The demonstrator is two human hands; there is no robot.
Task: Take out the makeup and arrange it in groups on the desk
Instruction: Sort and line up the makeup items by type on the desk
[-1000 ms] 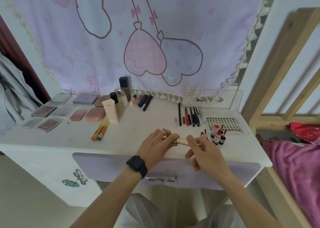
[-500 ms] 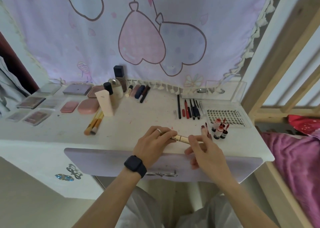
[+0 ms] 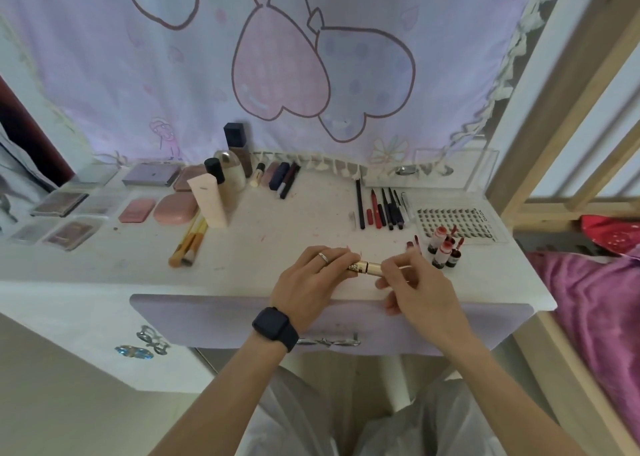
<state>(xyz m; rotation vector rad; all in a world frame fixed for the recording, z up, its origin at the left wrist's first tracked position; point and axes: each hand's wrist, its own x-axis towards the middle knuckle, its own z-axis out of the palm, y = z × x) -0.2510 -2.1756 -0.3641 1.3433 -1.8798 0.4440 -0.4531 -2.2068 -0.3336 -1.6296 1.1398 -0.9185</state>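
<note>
A slim gold makeup tube [image 3: 367, 267] lies level just above the front edge of the white desk [image 3: 114, 268]. My left hand [image 3: 313, 277] grips its left end and my right hand [image 3: 414, 289] pinches its right end. Small red lip tint bottles [image 3: 443, 251] stand just right of my hands. Dark and red pencils [image 3: 381, 208] lie in a row behind them. Eyeshadow palettes [image 3: 65, 218], pink compacts [image 3: 175, 207], foundation bottles [image 3: 228, 175] and brushes [image 3: 188, 241] sit in groups on the left.
A clear lash tray [image 3: 457, 223] lies at the right back. An acrylic box [image 3: 481, 171] stands against the curtain. The lilac drawer front [image 3: 221, 320] is under my wrists. A wooden bed frame [image 3: 561, 116] and pink blanket [image 3: 595, 317] border the desk's right side.
Both hands keep hold of the gold tube in about the same spot; the camera has tilted slightly downward and the fingers of my right hand have shifted along the tube.
</note>
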